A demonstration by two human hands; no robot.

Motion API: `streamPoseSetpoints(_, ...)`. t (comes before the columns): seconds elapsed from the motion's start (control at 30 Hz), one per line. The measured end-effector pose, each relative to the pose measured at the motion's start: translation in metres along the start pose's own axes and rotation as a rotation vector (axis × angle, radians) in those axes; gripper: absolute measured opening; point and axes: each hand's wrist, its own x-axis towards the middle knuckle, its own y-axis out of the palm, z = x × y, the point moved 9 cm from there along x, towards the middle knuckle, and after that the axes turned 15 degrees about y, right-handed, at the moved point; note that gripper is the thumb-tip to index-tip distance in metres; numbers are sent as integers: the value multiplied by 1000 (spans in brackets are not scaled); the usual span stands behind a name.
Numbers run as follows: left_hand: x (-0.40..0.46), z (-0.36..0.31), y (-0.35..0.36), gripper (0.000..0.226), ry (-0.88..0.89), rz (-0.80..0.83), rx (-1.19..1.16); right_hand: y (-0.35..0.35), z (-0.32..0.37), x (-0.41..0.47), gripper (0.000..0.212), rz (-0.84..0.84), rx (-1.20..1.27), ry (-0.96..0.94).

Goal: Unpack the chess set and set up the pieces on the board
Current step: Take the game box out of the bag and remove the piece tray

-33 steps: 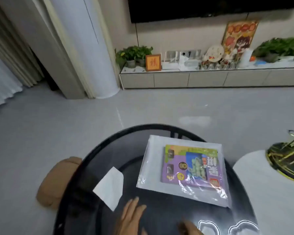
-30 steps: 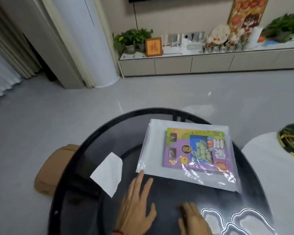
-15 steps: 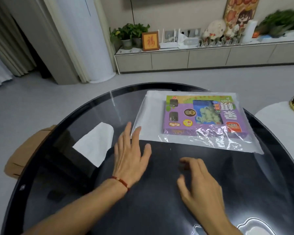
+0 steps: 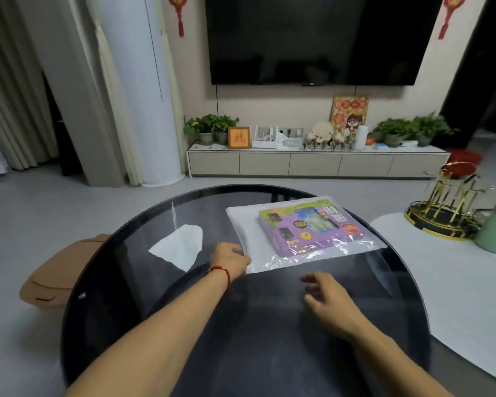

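Chess set box [image 4: 309, 229], flat and stiff in a slick clear bag [image 4: 241, 222], lies right of frame centre on the glass counter [image 4: 121, 282]; my left hand [image 4: 230, 257] pinches the bag's near-left corner, my right hand [image 4: 328, 299] hovers loosely open — likely light, slide-prone.

left hand [image 4: 230, 258] fingers curled, pinching | right hand [image 4: 328, 300] spread, hovering

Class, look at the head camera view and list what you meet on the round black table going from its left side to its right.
White paper → left hand at the bag's near-left corner → purple chess set box inside the clear plastic bag. The right hand hovers nearer, below the box.
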Motion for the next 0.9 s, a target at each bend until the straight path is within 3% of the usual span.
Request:
streamPoseSetpoints(0.13, -46, -15, 21, 10, -44, 106, -304, -21, 14, -10, 57, -61, -21, -22)
streamPoseSetpoints(0.23, -49, -22, 28, 25, -43, 106, -390, -29, 20, -5, 62, -187, -150, -68)
streamPoseSetpoints(0.33, -28, -31, 16, 33, 186, 39, -93, -21, 17, 10, 54, -203, -293, -91)
streamPoseSetpoints(0.43, -11, -39, 13, 18, 360, 17, 88, -25, 16, 22, 57, -244, -171, -88)
streamPoseSetpoints(0.53, 7, -27, 21, 11, 255, 7, -52, -28, 24, 31, 69, -267, -181, -121)
streamPoseSetpoints(0.67, 19, -24, 40, 21, 109, -25, -288, -17, 39, 38, 71, -237, -409, -128)
streamPoseSetpoints(0.9, 0, -32, 63, 28, -49, 100, -701, -8, 65, 43, 60, -320, -310, -127)
